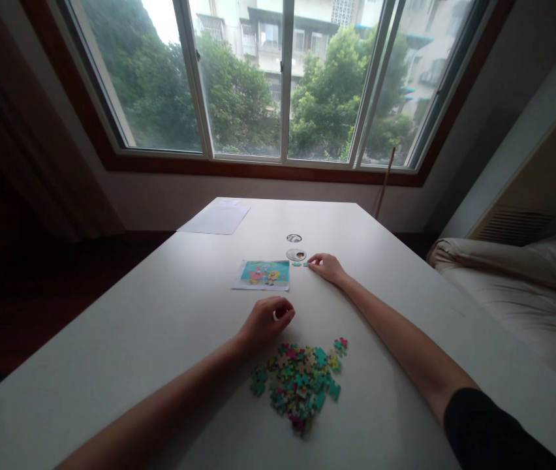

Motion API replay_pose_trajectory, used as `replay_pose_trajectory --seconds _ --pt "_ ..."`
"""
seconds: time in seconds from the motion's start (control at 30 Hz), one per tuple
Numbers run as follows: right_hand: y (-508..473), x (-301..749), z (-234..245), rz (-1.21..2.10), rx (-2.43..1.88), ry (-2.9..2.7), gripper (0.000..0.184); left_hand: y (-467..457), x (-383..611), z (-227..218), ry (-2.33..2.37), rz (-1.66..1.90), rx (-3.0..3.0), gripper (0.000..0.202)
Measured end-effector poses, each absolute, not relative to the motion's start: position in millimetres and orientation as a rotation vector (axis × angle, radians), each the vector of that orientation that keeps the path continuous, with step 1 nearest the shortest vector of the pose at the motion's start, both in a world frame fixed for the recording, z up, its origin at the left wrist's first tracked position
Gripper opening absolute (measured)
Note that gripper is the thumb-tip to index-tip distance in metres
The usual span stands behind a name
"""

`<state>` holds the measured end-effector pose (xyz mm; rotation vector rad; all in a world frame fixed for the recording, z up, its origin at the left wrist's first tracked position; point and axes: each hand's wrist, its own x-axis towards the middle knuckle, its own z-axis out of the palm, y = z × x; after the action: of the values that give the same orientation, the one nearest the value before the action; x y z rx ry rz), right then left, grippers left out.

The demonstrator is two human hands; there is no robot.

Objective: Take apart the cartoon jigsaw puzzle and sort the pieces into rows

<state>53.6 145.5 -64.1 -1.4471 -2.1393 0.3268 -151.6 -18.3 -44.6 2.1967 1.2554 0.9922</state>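
Stretched forward over the white table (194, 313), my right hand (327, 268) has its fingertips pinched on a small teal puzzle piece (306, 264). Just left of that lies another teal puzzle piece (296, 264). My left hand (268, 318) is closed, fingers curled in toward the thumb, above a heap of loose puzzle pieces (302, 378); whether a piece is between its fingertips cannot be made out. A picture card (264, 275) with bright cartoon figures on a blue ground lies flat ahead of my left hand.
Two round markings or discs, one nearer (296, 254) and one farther (294, 238), are beyond the pieces. White paper (216, 219) lies at the table's far left edge. A window (282, 85) is ahead; a padded seat (508, 287) stands right of the table.
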Motion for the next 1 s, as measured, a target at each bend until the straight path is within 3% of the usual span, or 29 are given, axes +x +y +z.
replay_pose_trajectory --seconds 0.53,0.67,0.83,1.0 --pt "121 54 -46 0.439 -1.371 -2.182 0.026 -21 -151 -40 1.276 0.967 2.196 0.013" --pt "80 72 -26 0.627 -1.209 -2.366 0.019 -20 -150 -40 1.270 0.976 2.186 0.013" --pt "28 101 -7 1.182 -0.958 -2.745 0.035 -20 -149 -42 1.282 0.988 2.141 0.015" --pt "8 108 -10 1.154 -0.985 -2.807 0.029 -19 -148 -42 1.286 0.988 2.137 0.016"
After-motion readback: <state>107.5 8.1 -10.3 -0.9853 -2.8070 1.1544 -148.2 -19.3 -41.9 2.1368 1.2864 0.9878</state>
